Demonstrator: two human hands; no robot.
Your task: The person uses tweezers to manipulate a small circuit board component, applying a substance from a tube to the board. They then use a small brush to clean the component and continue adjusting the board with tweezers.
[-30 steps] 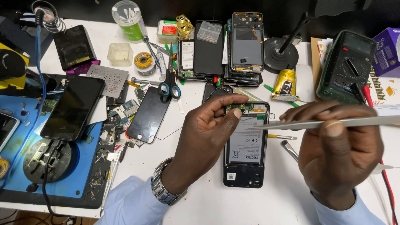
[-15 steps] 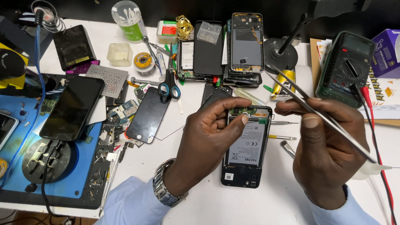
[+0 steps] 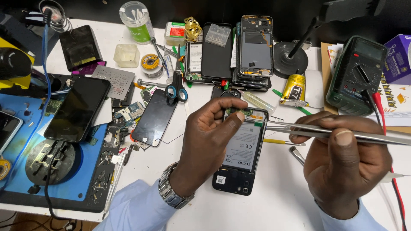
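An opened black phone (image 3: 242, 152) lies back-up on the white table, its grey battery and top circuit board showing. My left hand (image 3: 209, 137) grips its upper left side, thumb pressed on the board near the top edge. My right hand (image 3: 342, 164) holds long metal tweezers (image 3: 325, 132) nearly level, tips pointing left and reaching the phone's top right corner beside my left thumb.
A stack of opened phones (image 3: 233, 53) lies behind. A green multimeter (image 3: 357, 77) with red lead sits at the right, a yellow tube (image 3: 293, 90) near it. Scissors (image 3: 177, 87), a black screen (image 3: 155, 117), loose parts and a blue work mat (image 3: 25, 141) fill the left.
The tweezers swung from steeply slanted half a second ago back to nearly level, tips now at the phone's top. My left hand stayed gripping the phone.
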